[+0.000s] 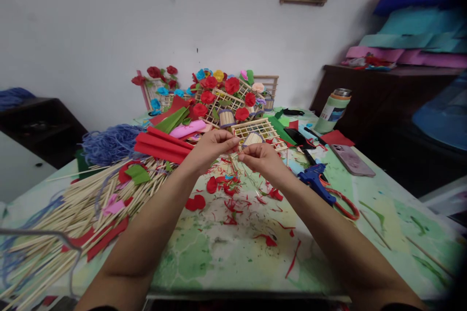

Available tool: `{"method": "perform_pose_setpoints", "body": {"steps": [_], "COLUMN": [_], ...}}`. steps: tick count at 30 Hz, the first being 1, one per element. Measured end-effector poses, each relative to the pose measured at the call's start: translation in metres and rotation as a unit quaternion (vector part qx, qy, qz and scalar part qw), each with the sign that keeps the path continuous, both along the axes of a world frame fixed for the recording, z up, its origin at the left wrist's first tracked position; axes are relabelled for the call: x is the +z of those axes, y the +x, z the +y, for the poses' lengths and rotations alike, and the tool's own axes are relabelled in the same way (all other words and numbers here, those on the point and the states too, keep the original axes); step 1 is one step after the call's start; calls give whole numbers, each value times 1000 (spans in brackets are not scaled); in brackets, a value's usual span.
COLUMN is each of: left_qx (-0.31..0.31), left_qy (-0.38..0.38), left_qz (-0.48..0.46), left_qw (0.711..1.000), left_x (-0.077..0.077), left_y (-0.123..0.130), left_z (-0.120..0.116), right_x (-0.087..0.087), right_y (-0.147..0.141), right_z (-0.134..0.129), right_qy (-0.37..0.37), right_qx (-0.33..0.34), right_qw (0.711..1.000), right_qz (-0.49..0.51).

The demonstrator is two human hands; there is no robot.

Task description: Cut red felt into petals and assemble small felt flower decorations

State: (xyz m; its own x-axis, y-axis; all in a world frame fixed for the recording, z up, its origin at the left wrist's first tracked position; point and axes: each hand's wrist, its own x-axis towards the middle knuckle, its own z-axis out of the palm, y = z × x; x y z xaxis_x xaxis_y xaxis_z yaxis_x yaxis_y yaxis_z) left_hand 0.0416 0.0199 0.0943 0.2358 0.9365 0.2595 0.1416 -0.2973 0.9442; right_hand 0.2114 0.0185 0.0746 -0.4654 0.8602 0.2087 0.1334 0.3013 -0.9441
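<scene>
Both hands are raised over the middle of the table, fingertips nearly touching. My left hand (219,144) has thumb and fingers pinched together, with a bit of red at the tips, too small to make out. My right hand (260,156) is also closed in a pinch, and what it holds is hidden. Just behind them lies a wooden lattice (268,129) with a small bundle of sticks on it. Red paper scraps (230,188) are scattered on the table below the hands.
Wooden sticks (83,204), blue yarn (111,143) and folded red paper (160,146) lie left. Paper flowers (219,90) stand behind. On the right are a blue glue gun (316,180), orange-handled scissors (345,204), a phone (352,159) and a bottle (332,111).
</scene>
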Motion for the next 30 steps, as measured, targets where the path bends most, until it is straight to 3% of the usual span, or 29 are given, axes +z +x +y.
{"method": "perform_pose_setpoints", "body": {"steps": [11,15,30], "left_qx": [5,36,91], "left_qy": [53,59,67], "left_qz": [103,134,144], "left_qw": [993,989,983], "left_x": [1,3,1], "left_y": [-8,-6,3], "left_z": [3,1,-1], "right_x": [-4,-3,0], "right_y": [2,2,-1], "right_z": [6,5,-3], "right_qy": [94,113,99], "right_qx": [-53,-61,-32], "right_qw": [992,989,993], "right_qz": [-66,-79,-63]}}
